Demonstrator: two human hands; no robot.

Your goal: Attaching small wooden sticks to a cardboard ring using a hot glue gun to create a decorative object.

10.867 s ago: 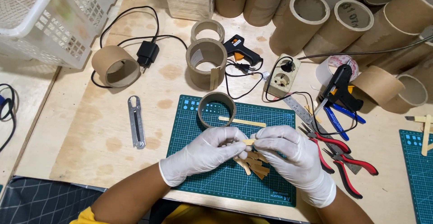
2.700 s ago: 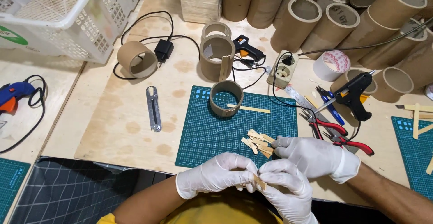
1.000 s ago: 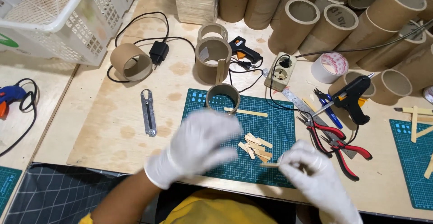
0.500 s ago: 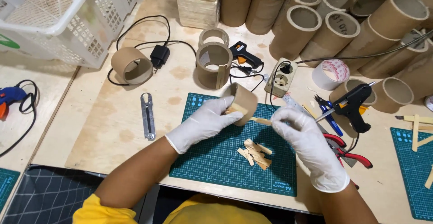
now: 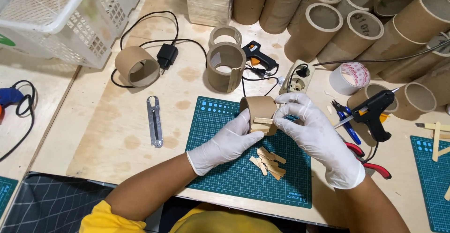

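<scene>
Both of my hands wear white gloves and meet over the green cutting mat (image 5: 234,176). My left hand (image 5: 227,141) grips a short cardboard ring (image 5: 257,109) from below, lifted off the mat and tipped on its side. My right hand (image 5: 311,132) presses a small wooden stick (image 5: 263,120) flat against the ring's outer wall. A pile of several short wooden sticks (image 5: 268,161) lies on the mat just below my hands.
A metal utility knife (image 5: 154,121) lies left of the mat. Behind it stand two cardboard rings (image 5: 226,60), a black glue gun (image 5: 258,55) and a power socket (image 5: 295,77). A second glue gun (image 5: 375,110), pliers (image 5: 370,160), tape roll (image 5: 349,77), many cardboard tubes and a white basket (image 5: 61,12) surround the work area.
My hands moved up from the table's near edge to the mat, and my left hand picked up the cardboard ring. My right hand now holds a stick against its side.
</scene>
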